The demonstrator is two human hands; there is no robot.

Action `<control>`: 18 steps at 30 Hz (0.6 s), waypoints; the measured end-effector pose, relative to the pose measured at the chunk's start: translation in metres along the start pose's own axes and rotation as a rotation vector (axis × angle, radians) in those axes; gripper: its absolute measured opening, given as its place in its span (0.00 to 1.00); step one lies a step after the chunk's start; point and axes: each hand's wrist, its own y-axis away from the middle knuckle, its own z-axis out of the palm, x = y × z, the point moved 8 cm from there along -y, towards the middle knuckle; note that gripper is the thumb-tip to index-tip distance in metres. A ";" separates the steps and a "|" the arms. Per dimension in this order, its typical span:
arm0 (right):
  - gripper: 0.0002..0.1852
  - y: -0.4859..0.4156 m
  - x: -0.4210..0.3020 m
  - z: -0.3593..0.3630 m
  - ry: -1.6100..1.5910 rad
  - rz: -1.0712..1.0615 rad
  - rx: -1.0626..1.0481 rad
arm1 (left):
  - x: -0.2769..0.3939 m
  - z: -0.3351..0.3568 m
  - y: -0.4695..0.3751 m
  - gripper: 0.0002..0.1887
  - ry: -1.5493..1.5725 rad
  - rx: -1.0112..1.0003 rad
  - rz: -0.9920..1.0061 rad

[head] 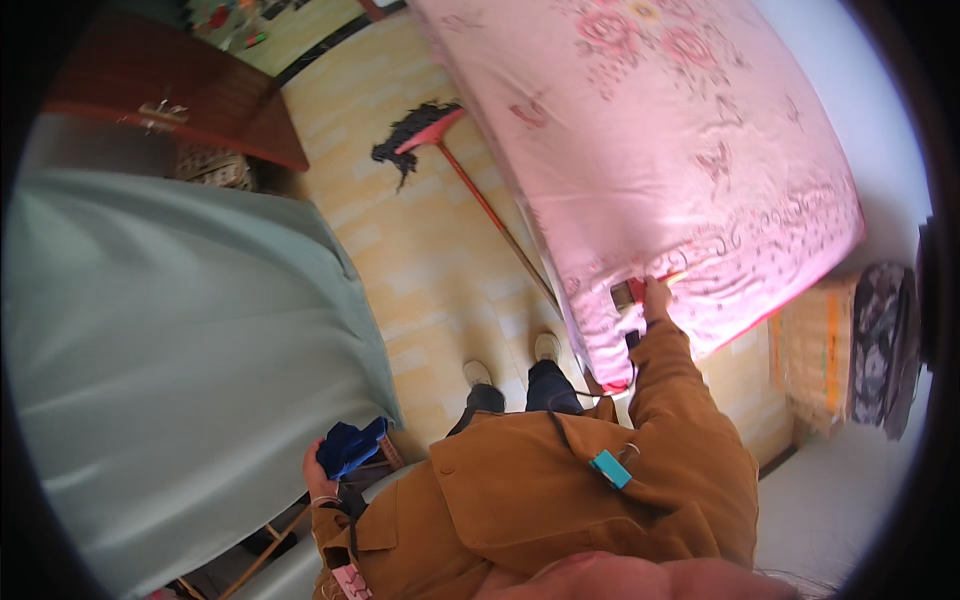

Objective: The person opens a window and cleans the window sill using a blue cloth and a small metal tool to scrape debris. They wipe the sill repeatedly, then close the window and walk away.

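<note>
My right hand [657, 298] grips a flat bristle brush [627, 294] with red on its handle. The brush is over the near end of a pink, flower-patterned bed cover [637, 187]; whether its bristles touch the fabric I cannot tell. At lower left, my left hand [318, 471] holds a crumpled dark blue cloth [349, 448] beside the edge of a pale green cloth cover [195, 315]. Part of the left hand's fingers is hidden by the blue cloth.
A dark-stranded mop or broom [431, 135] with a red head lies at the bed's left side, its pole [495, 217] running towards my feet. A reddish-brown wooden cabinet [172, 97] stands at upper left. At right, a cardboard box [814, 349] sits beside a patterned dark bag [885, 345].
</note>
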 end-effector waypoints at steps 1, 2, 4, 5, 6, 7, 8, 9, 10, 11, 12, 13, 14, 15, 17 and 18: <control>0.15 0.009 -0.006 0.008 -0.217 0.101 -0.026 | 0.003 -0.002 -0.004 0.14 0.020 -0.006 0.004; 0.13 0.021 -0.025 0.024 -0.525 0.053 -0.212 | 0.005 -0.007 -0.008 0.14 0.037 0.012 -0.008; 0.12 0.053 -0.066 0.046 -0.934 0.135 -0.454 | 0.008 -0.015 -0.021 0.13 0.080 0.003 -0.021; 0.12 0.074 -0.091 0.058 -1.059 0.178 -0.568 | 0.011 -0.022 -0.029 0.13 0.071 0.022 -0.024; 0.15 0.095 -0.119 0.068 -1.092 0.206 -0.696 | 0.015 -0.025 -0.040 0.14 0.076 0.023 -0.008; 0.14 0.116 -0.150 0.075 -1.059 0.169 -0.781 | 0.021 -0.028 -0.054 0.14 0.092 0.049 -0.007; 0.13 0.132 -0.182 0.078 -1.016 0.127 -0.799 | 0.029 -0.026 -0.068 0.14 0.098 0.014 0.008; 0.13 0.149 -0.215 0.082 -0.980 0.083 -0.822 | 0.045 -0.017 -0.084 0.13 0.057 -0.064 0.070; 0.13 0.172 -0.253 0.088 -1.004 0.017 -0.910 | 0.063 -0.009 -0.099 0.13 0.014 -0.132 0.114; 0.13 0.193 -0.285 0.091 -1.016 -0.023 -0.950 | 0.082 -0.001 -0.114 0.13 -0.054 -0.161 0.138; 0.13 0.215 -0.317 0.093 -1.042 -0.044 -0.959 | 0.106 0.018 -0.126 0.15 -0.133 -0.296 0.168; 0.14 0.241 -0.345 0.096 -1.045 -0.104 -1.026 | 0.129 0.034 -0.134 0.15 -0.229 -0.328 0.235; 0.14 0.269 -0.375 0.103 -1.024 -0.149 -1.066 | 0.156 0.055 -0.146 0.16 -0.320 -0.357 0.295; 0.15 0.294 -0.401 0.109 -1.008 -0.179 -1.094 | 0.180 0.077 -0.155 0.16 -0.410 -0.378 0.352; 0.17 0.347 -0.448 0.122 -0.881 -0.278 -1.199 | 0.231 0.130 -0.167 0.17 -0.342 -0.524 0.384; 0.18 0.374 -0.469 0.125 -0.834 -0.361 -1.305 | 0.257 0.155 -0.169 0.16 -0.383 -0.571 0.427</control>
